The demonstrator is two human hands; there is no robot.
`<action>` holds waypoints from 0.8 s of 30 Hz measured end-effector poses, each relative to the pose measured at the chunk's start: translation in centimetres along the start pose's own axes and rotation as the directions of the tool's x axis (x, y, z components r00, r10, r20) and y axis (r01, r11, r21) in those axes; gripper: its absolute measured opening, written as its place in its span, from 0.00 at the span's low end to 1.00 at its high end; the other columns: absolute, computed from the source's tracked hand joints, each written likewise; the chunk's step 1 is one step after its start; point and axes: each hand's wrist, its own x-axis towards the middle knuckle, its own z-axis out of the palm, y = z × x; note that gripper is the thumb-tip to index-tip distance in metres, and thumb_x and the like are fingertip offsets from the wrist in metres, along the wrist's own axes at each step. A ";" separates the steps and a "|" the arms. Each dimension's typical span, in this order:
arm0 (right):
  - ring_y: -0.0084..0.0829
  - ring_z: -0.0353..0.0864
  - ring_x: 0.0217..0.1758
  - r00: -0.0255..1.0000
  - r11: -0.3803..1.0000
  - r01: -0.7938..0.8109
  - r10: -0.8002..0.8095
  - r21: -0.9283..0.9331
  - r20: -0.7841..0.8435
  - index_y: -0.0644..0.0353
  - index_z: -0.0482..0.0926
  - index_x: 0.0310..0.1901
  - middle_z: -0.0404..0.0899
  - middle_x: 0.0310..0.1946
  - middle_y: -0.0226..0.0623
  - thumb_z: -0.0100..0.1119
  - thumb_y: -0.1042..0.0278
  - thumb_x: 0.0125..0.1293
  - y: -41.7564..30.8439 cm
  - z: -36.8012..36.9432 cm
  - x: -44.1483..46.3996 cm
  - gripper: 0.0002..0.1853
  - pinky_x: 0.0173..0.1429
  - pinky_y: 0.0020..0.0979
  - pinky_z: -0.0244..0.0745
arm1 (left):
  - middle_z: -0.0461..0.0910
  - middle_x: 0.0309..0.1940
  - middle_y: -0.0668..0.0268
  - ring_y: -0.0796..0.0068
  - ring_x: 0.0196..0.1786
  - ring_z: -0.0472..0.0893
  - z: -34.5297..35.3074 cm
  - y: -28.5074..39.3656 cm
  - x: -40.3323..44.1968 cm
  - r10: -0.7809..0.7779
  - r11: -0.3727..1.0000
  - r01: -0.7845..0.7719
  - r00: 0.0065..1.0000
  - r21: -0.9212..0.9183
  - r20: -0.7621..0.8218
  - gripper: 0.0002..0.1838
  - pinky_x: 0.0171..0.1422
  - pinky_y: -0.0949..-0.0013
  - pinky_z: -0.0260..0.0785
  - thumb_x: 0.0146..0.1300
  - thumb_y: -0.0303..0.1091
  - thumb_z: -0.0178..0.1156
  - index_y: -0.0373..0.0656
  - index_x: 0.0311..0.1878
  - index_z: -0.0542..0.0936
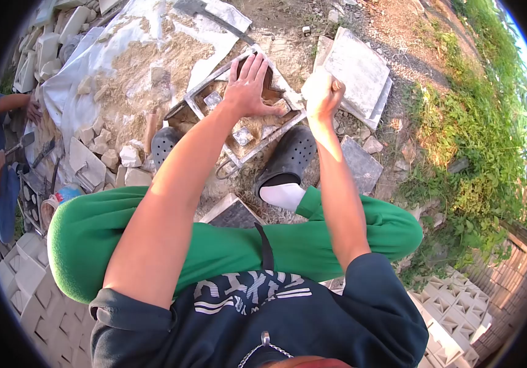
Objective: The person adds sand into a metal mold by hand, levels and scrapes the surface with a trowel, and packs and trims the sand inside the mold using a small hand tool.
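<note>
A square metal mould frame with sandy, greyish pieces inside lies on the ground between my shoes. My left hand is spread flat over its upper part, fingers apart, palm down, hiding some of the inside. At the frame's right corner, my right hand is closed in a fist; whatever is inside it, if anything, is hidden. Small metal-looking blocks show within the frame. A wire loop sticks out at the near corner.
Flat grey slabs lie stacked to the right. Sand covers a white sheet at left, near broken stones. Another person's hand is at far left, beside a hammer. Patterned blocks stand lower right.
</note>
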 end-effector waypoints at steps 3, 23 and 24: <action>0.14 0.61 0.16 0.988 0.990 0.142 -0.143 -0.022 -0.065 0.57 0.64 0.17 0.62 0.13 0.23 0.46 0.60 0.74 1.4 0.3 -1.0 0.23 0.21 0.24 0.54 | 0.43 0.79 0.51 0.56 0.82 0.38 -0.2 -0.1 0.0 0.000 1.000 0.000 1.000 0.004 0.013 0.78 0.81 0.44 0.23 0.35 0.89 0.53 0.32 0.76 0.46; 0.19 0.64 0.16 0.989 0.987 0.148 -0.147 -0.063 0.021 0.56 0.66 0.18 0.65 0.14 0.26 0.46 0.60 0.74 4.0 -2.8 -1.0 0.22 0.20 0.26 0.56 | 0.46 0.78 0.54 0.60 0.81 0.44 -1.0 0.8 -5.7 0.436 0.899 -0.437 0.899 -0.009 -0.040 0.55 0.83 0.53 0.32 0.59 0.72 0.52 0.36 0.76 0.52; 0.19 0.65 0.16 0.996 0.997 0.069 -0.066 0.037 -0.067 0.57 0.66 0.18 0.66 0.14 0.27 0.46 0.60 0.74 2.5 -1.9 -1.0 0.23 0.20 0.25 0.56 | 0.47 0.78 0.54 0.60 0.81 0.44 -1.3 1.1 -6.3 0.456 0.889 -0.457 0.890 -0.023 -0.015 0.54 0.83 0.53 0.33 0.59 0.70 0.54 0.37 0.76 0.52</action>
